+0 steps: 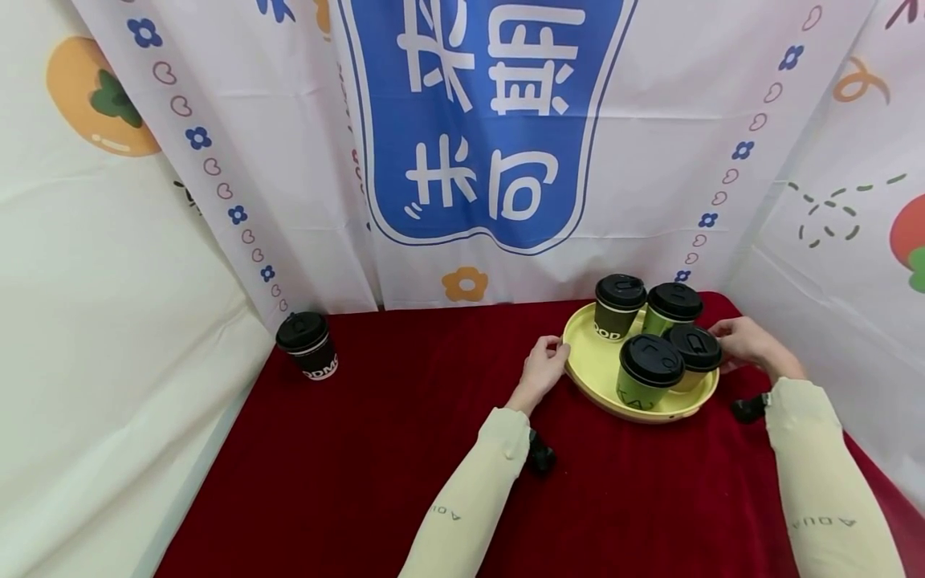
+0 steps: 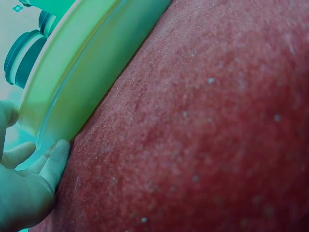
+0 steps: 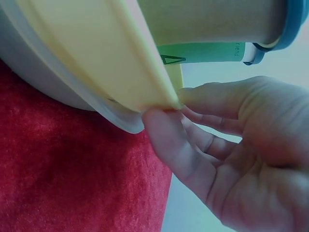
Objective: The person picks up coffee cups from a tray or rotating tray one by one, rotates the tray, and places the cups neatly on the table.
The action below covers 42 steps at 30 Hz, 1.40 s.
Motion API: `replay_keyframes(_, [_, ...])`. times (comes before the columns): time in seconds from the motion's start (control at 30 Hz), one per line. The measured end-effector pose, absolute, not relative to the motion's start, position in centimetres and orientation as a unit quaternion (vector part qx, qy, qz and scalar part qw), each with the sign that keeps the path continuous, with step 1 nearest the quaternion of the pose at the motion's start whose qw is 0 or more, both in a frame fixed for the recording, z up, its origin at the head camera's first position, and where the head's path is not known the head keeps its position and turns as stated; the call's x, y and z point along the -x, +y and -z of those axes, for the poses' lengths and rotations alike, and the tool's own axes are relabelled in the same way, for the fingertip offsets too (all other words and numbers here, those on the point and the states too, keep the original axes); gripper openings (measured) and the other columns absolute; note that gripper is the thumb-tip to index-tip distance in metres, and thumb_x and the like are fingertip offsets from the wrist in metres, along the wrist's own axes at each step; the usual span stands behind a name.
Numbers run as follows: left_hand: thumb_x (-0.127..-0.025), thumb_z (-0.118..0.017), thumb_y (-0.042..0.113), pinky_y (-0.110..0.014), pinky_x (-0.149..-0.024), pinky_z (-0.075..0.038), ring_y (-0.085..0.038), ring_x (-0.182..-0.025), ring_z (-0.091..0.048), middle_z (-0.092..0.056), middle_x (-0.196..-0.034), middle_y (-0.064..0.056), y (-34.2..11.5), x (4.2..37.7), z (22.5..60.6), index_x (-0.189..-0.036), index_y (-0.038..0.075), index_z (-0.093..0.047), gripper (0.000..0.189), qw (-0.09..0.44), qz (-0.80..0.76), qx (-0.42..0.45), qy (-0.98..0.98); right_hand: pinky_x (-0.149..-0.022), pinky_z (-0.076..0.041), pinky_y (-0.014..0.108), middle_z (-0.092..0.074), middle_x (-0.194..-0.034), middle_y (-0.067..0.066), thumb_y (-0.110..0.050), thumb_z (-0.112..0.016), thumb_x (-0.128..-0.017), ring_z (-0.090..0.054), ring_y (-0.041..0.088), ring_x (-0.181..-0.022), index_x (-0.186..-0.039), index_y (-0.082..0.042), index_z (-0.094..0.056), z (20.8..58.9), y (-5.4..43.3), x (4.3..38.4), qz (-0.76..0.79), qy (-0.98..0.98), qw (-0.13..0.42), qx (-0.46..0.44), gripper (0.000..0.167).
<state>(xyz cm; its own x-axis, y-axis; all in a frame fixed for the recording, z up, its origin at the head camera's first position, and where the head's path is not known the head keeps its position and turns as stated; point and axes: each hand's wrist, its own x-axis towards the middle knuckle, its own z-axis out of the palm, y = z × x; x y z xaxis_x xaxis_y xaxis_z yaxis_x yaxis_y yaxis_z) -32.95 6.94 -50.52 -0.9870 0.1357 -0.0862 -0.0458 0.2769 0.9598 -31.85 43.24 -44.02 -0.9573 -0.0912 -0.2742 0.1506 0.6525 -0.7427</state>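
Observation:
A round yellow tray [image 1: 596, 371] lies at the right of the red-covered table. Paper cups with black lids stand upright on it: a black cup [image 1: 611, 319] at the back left, a green cup [image 1: 658, 323] behind, another green cup [image 1: 636, 392] in front and a yellowish cup [image 1: 690, 380] at the right. My left hand [image 1: 541, 371] holds the tray's left edge, its fingertips against the side wall in the left wrist view. On the opposite side my right hand [image 3: 231, 140] pinches the rim between thumb and fingers; cups partly hide this in the head view.
A lidded black paper cup [image 1: 309, 353] stands alone near the table's far left corner. Red cloth [image 1: 405, 433] covers the table. Printed white curtains [image 1: 650, 193] hang behind and along both sides.

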Motion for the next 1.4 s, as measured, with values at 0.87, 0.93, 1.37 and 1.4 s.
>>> replay_keyframes(0.87, [-0.1, -0.052, 0.042, -0.033, -0.082, -0.052, -0.013, -0.087, -0.065, -0.065, -0.105, -0.005, 6.7, 33.0, 50.5, -0.136, 0.017, -0.052, 0.044, 0.084, -0.601, -0.031, 0.794, -0.069, -0.061, 0.039, -0.062, -0.087, 0.015, -0.004, -0.05, -0.096, -0.069, 0.02, -0.073, -0.11, 0.017, -0.046, 43.5, 42.4, 30.3, 0.402, 0.898, 0.178, -0.021, 0.026])
replay_keyframes(0.93, [-0.1, -0.052, 0.042, -0.033, -0.081, -0.052, -0.013, -0.087, -0.065, -0.065, -0.105, -0.005, 6.7, 33.0, 50.5, -0.135, 0.017, -0.052, 0.043, 0.083, -0.601, -0.032, 0.794, -0.068, -0.061, 0.039, -0.063, -0.086, 0.015, -0.004, -0.05, -0.096, -0.069, 0.02, -0.073, -0.108, 0.017, -0.046, 43.5, 42.4, 30.1, 0.402, 0.897, 0.181, -0.019, 0.025])
replay_keyframes(1.37, [-0.099, -0.053, 0.044, -0.032, -0.08, -0.052, -0.013, -0.085, -0.064, -0.066, -0.101, -0.003, 6.8, 33.0, 50.5, -0.131, 0.018, -0.054, 0.041, 0.079, -0.597, -0.034, 0.798, -0.067, -0.061, 0.038, -0.059, -0.079, 0.01, -0.006, -0.049, -0.098, -0.067, 0.018, -0.068, -0.106, 0.014, -0.045, 42.8, 42.3, 29.1, 0.414, 0.886, 0.207, -0.031, 0.022])
replay_keyframes(1.4, [-0.099, -0.053, 0.044, -0.032, -0.081, -0.052, -0.013, -0.085, -0.065, -0.066, -0.101, -0.003, 6.8, 33.0, 50.5, -0.131, 0.018, -0.055, 0.041, 0.078, -0.597, -0.034, 0.798, -0.067, -0.061, 0.038, -0.059, -0.08, 0.01, -0.007, -0.049, -0.098, -0.066, 0.018, -0.068, -0.107, 0.013, -0.046, 42.8, 42.4, 29.2, 0.413, 0.886, 0.206, -0.033, 0.023])
